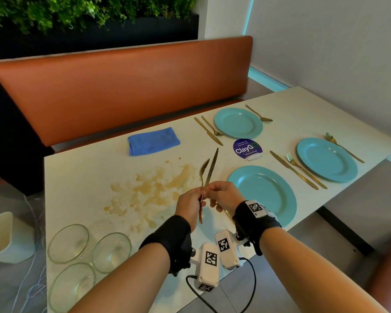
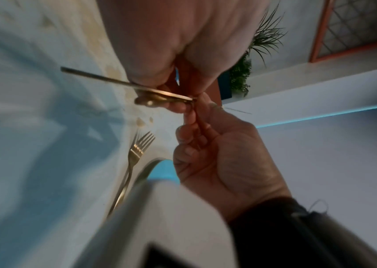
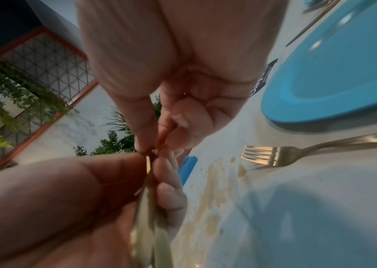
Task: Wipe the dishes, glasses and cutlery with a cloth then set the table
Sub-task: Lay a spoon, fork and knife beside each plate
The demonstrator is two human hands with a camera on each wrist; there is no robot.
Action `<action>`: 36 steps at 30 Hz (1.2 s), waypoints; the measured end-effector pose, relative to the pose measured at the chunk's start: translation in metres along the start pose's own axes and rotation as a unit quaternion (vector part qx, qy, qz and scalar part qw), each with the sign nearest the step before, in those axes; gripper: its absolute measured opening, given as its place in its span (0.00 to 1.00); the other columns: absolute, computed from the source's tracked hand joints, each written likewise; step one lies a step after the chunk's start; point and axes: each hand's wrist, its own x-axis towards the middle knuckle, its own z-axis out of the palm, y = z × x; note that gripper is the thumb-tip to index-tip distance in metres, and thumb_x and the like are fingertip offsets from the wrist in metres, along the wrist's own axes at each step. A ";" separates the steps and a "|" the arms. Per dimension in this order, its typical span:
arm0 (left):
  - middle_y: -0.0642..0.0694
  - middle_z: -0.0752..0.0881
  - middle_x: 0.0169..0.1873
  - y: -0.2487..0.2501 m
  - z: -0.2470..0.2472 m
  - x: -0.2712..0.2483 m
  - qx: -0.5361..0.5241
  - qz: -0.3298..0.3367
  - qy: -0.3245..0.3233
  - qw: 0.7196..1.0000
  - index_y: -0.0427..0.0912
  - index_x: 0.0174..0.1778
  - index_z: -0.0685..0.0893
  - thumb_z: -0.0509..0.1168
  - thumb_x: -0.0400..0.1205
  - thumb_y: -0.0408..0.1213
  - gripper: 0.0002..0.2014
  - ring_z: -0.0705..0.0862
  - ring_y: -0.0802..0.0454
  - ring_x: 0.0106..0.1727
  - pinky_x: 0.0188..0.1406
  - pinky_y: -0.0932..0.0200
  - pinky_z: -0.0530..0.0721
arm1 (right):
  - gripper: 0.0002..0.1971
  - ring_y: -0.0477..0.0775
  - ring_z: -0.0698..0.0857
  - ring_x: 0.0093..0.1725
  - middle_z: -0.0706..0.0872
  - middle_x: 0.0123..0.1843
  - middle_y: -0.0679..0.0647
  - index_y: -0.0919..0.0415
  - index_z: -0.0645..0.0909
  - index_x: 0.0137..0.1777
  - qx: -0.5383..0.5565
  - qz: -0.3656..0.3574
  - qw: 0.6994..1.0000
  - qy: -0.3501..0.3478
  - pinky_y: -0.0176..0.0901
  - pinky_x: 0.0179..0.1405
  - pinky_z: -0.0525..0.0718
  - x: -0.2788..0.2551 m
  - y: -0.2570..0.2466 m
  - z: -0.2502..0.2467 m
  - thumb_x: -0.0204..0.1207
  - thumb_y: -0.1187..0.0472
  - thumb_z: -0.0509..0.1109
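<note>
- The left hand (image 1: 188,205) pinches the handle of a gold spoon (image 1: 204,171), bowl pointing up. The right hand (image 1: 222,195) pinches the handle of a gold knife (image 1: 212,166) just beside it, so the two pieces cross at the grip, above the worktop (image 1: 81,177).
- A gold fork (image 3: 274,156) lies on the worktop by the near teal plate (image 1: 264,190), which has no spoon or knife laid yet; I judge the held pair belongs there.
- Two farther settings look finished: the far teal plate (image 1: 238,123) and the right teal plate (image 1: 326,159) each have knife, fork and spoon alongside.
- The folded blue cloth (image 1: 153,141) lies well apart.
- Three glasses (image 1: 112,251) are grouped at the near left edge, not yet placed at any setting.
- A brown smear (image 1: 149,190) stains the worktop.
</note>
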 end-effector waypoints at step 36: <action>0.45 0.84 0.43 0.004 -0.042 0.028 0.076 0.063 0.133 0.986 0.39 0.58 0.85 0.58 0.85 0.31 0.11 0.82 0.51 0.41 0.44 0.60 0.81 | 0.13 0.60 0.86 0.55 0.86 0.55 0.58 0.62 0.81 0.58 -0.540 0.075 0.836 0.067 0.47 0.51 0.83 0.020 0.059 0.019 0.79 0.66 0.58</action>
